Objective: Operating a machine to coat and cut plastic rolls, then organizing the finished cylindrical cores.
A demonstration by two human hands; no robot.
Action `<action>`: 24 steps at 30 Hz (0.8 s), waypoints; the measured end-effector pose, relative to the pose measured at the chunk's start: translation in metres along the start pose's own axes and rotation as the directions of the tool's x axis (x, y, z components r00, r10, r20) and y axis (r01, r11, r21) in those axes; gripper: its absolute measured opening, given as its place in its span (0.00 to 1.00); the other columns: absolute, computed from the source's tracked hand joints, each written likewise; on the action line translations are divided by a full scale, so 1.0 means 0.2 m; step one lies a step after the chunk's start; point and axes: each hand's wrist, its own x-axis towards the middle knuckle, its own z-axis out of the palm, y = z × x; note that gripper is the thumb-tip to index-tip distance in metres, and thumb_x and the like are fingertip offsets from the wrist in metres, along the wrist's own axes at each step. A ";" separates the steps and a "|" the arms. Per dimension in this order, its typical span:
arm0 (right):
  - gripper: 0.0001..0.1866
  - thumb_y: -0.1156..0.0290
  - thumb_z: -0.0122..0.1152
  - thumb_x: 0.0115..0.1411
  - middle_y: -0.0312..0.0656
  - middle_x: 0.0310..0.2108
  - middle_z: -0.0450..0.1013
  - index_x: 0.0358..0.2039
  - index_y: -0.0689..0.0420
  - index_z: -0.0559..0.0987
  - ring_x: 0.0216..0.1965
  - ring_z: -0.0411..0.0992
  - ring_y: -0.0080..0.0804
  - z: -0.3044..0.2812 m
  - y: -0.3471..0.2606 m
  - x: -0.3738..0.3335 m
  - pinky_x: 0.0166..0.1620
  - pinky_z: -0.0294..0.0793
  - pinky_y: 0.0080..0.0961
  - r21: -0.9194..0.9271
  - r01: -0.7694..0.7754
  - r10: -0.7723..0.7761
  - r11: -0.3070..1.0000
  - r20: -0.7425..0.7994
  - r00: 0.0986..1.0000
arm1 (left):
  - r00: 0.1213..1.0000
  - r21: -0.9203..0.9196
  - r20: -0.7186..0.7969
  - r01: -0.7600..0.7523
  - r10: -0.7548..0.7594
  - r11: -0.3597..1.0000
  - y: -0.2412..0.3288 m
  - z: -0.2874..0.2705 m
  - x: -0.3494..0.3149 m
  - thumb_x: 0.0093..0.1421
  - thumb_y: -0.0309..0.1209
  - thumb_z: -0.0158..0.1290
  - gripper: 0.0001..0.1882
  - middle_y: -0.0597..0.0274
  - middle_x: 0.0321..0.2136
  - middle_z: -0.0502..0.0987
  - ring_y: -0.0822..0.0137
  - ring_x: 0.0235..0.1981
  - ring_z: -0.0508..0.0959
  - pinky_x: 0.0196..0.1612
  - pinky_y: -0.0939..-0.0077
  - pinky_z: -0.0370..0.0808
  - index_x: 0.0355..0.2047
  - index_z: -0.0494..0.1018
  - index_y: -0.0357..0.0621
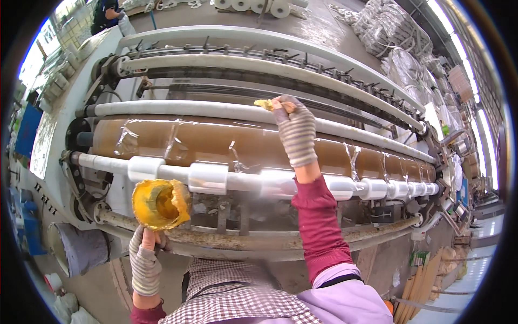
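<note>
My left hand (147, 259), in a striped fingerless glove, grips the underside of a container (141, 202) caked with yellow paste, its open mouth facing right. My right hand (297, 132), gloved alike, stretches forward over the machine and pinches a small yellow-smeared piece (263, 104); whether it is a rag or a brush, I cannot tell. Beneath that hand runs a long white roller (194, 110). Nearer me lies a wide brown roll (210, 141) wrapped in clear film. Several short white film rolls (208, 178) sit on a bar along its near side.
A rusty bar (243, 241) crosses in front of my body. Left of me, a grey bucket (83, 251) lies tilted by the machine frame (70, 129). Bundles of clear film (396, 27) are piled far right. Another person (105, 15) is at the far left.
</note>
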 end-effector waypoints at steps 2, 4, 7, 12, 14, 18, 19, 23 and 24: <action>0.11 0.59 0.57 0.59 0.46 0.26 0.76 0.31 0.53 0.78 0.28 0.73 0.46 0.11 0.04 -0.01 0.36 0.72 0.35 -0.190 0.041 -0.029 0.981 0.066 0.997 | 0.999 -0.016 0.039 -0.011 0.011 1.000 0.03 -0.05 0.04 0.65 0.44 0.48 0.19 0.64 0.20 0.66 0.70 0.21 0.68 0.26 0.76 0.66 0.25 0.65 0.43; 0.09 0.67 0.61 0.58 0.42 0.26 0.78 0.33 0.60 0.79 0.27 0.73 0.23 0.12 -0.07 -0.06 0.35 0.72 0.22 -0.198 0.006 0.011 0.980 0.085 0.996 | 1.000 0.003 0.006 -0.022 0.022 1.000 0.07 -0.14 0.05 0.65 0.45 0.48 0.18 0.65 0.20 0.65 0.70 0.20 0.67 0.24 0.77 0.65 0.25 0.65 0.44; 0.07 0.71 0.59 0.60 0.37 0.25 0.77 0.32 0.61 0.79 0.27 0.72 0.19 0.18 -0.23 -0.12 0.35 0.71 0.18 0.107 -0.074 0.065 0.992 0.085 0.994 | 1.000 0.018 -0.005 -0.030 0.030 0.999 0.12 -0.31 0.10 0.65 0.46 0.48 0.18 0.66 0.19 0.64 0.71 0.19 0.67 0.23 0.78 0.64 0.25 0.64 0.46; 0.07 0.67 0.58 0.59 0.47 0.25 0.75 0.30 0.57 0.78 0.25 0.73 0.39 0.62 -0.45 -0.11 0.32 0.72 0.29 0.082 0.050 -0.046 0.995 -0.048 0.998 | 0.996 0.033 0.081 -0.035 0.032 0.999 0.24 -0.68 0.29 0.65 0.45 0.47 0.18 0.66 0.19 0.65 0.71 0.19 0.67 0.24 0.78 0.65 0.25 0.64 0.45; 0.07 0.66 0.59 0.59 0.47 0.25 0.75 0.30 0.57 0.79 0.25 0.73 0.41 0.76 -0.46 -0.12 0.33 0.72 0.29 -0.051 -0.032 0.030 0.998 -0.051 0.998 | 0.989 0.022 0.138 -0.047 0.044 0.999 0.31 -0.84 0.40 0.65 0.45 0.48 0.19 0.66 0.20 0.66 0.72 0.20 0.68 0.25 0.78 0.65 0.26 0.66 0.43; 0.07 0.69 0.60 0.58 0.41 0.24 0.77 0.30 0.60 0.79 0.24 0.71 0.26 0.91 -0.69 -0.18 0.32 0.73 0.23 0.039 -0.177 0.179 0.983 -0.046 0.983 | 0.984 0.070 0.172 -0.058 0.045 0.996 0.50 -1.18 0.58 0.65 0.44 0.49 0.19 0.67 0.20 0.66 0.73 0.21 0.68 0.26 0.79 0.65 0.26 0.67 0.41; 0.07 0.70 0.60 0.58 0.39 0.24 0.77 0.29 0.61 0.79 0.24 0.71 0.23 0.97 -0.77 -0.19 0.32 0.73 0.22 0.121 -0.168 0.178 0.978 -0.072 0.981 | 0.984 0.055 0.178 -0.029 0.019 0.998 0.54 -1.27 0.63 0.65 0.44 0.49 0.19 0.68 0.20 0.66 0.75 0.21 0.68 0.25 0.80 0.65 0.26 0.67 0.41; 0.09 0.67 0.56 0.60 0.47 0.27 0.76 0.31 0.59 0.79 0.27 0.72 0.38 1.42 -0.99 -0.13 0.35 0.72 0.27 0.056 -0.009 0.011 0.998 -0.041 0.999 | 0.981 0.166 0.192 -0.072 0.039 0.984 0.71 -1.55 0.78 0.64 0.47 0.47 0.19 0.67 0.21 0.66 0.74 0.21 0.66 0.26 0.79 0.64 0.25 0.65 0.44; 0.09 0.67 0.55 0.61 0.48 0.28 0.76 0.32 0.59 0.79 0.27 0.72 0.39 1.48 -0.96 -0.14 0.36 0.71 0.27 -0.172 0.100 -0.103 0.980 -0.008 0.995 | 0.983 0.121 0.182 -0.045 0.022 0.992 0.73 -1.63 0.81 0.64 0.47 0.47 0.20 0.67 0.21 0.66 0.74 0.21 0.66 0.26 0.80 0.64 0.25 0.65 0.43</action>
